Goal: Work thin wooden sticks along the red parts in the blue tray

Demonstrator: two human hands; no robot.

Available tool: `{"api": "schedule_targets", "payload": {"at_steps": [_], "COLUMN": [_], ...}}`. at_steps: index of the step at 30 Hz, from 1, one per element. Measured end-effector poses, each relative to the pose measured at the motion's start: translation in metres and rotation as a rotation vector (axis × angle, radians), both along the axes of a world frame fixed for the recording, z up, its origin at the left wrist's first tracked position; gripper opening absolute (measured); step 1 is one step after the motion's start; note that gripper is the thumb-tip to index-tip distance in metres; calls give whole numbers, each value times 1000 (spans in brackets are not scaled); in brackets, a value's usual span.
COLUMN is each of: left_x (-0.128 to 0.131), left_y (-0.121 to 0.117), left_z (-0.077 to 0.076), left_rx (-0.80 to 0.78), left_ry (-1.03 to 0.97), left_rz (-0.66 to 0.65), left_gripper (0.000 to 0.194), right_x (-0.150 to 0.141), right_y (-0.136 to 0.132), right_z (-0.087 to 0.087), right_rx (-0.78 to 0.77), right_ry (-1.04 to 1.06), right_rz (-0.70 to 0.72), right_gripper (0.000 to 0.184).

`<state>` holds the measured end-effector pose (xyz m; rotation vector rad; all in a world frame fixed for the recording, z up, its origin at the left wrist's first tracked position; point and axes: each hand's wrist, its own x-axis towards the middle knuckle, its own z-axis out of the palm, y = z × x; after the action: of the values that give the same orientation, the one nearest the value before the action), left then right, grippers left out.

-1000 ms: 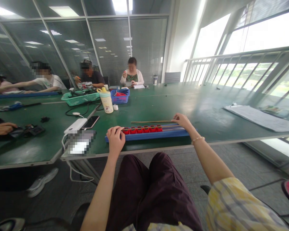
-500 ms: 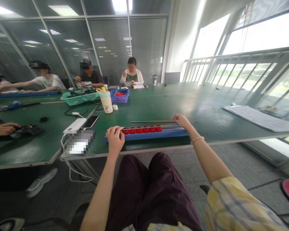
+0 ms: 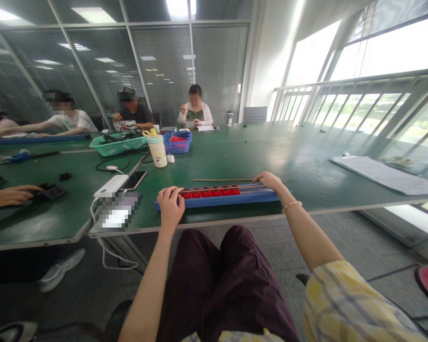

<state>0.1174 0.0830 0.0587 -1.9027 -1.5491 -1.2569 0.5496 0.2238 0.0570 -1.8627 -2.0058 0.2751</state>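
From where I stand, the left hand [image 3: 171,199] is curled over the left end of a long blue tray [image 3: 217,203], fingers bent and close together near the tip of a thin stick [image 3: 214,189]; I can't tell whether it pinches the stick or only steadies the tray. The right hand [image 3: 269,181] arches over the tray's other end, partly closed, its fingertips at the right end of a second stick [image 3: 221,180] that lies just behind the tray; how firmly they hold it is hidden from me. The tray sits near the edge of the green table [image 3: 288,147], a row of red pieces [image 3: 207,192] in it and the first stick running across them. I'd judge both sticks light, stiff lengthwise but apt to bend or snap, so best pinched near an end; the tray looks rigid and light, better held by its outer walls. To the left lie a phone [image 3: 135,180] and a white power bank [image 3: 111,185]; further off stand a cup [image 3: 158,153] and two baskets [image 3: 119,148].
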Motion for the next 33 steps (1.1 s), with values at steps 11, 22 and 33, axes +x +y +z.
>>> {"api": "schedule_targets", "payload": {"at_steps": [11,22,33], "left_x": [0,1,-3], "left_y": [-1,-1,-3], "left_z": [0,1,1], "left_rx": [2,-4,20], "left_ry": [-12,-12,-3], "left_rz": [-10,-3,-12], "left_gripper": [26,28,26], "right_x": [1,1,-7], "right_y": [2,0,-41], "right_z": [-1,-6,10], "right_rx": [8,43,862], "right_ry": [6,48,309], "right_rz": [-3,-40,-292], "right_gripper": [25,35,31]}}
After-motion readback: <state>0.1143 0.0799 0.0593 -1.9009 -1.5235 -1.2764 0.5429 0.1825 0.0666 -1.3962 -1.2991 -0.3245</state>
